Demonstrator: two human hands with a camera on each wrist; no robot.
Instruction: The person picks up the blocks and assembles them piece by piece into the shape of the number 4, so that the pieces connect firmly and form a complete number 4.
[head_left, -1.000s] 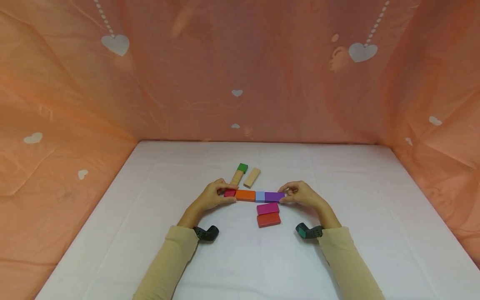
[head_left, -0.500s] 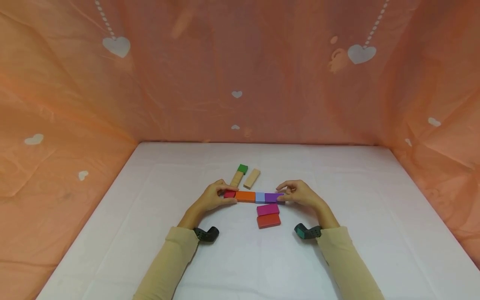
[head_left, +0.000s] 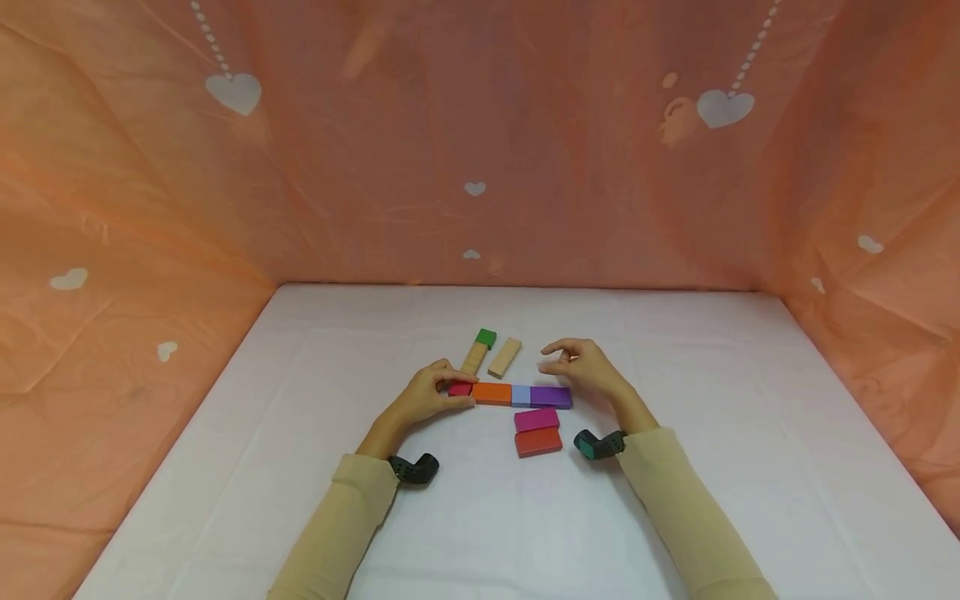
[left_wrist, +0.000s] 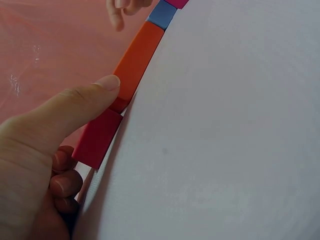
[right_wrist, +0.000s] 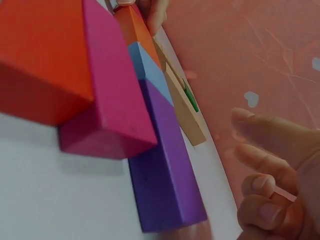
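Note:
A row of painted wooden blocks lies on the white table. From left to right it has a crimson block (head_left: 459, 389), an orange block (head_left: 492, 394), a light blue block (head_left: 521, 396) and a purple block (head_left: 551, 397). My left hand (head_left: 426, 393) pinches the row at its left end. In the left wrist view its thumb (left_wrist: 107, 83) lies against the orange block near the crimson one. Beyond the purple block, my right hand (head_left: 590, 367) hovers apart from the blocks, holding nothing, thumb and forefinger spread.
A magenta block (head_left: 536, 419) and a red block (head_left: 537, 442) lie side by side in front of the row. Behind it are a plain wooden block (head_left: 505, 357), another plain block (head_left: 473, 358) and a green block (head_left: 487, 337). Orange cloth (head_left: 570, 167) surrounds the table.
My right hand has let go of the purple block's right end and moved up and away to the far side of the row. The left hand has stayed in place.

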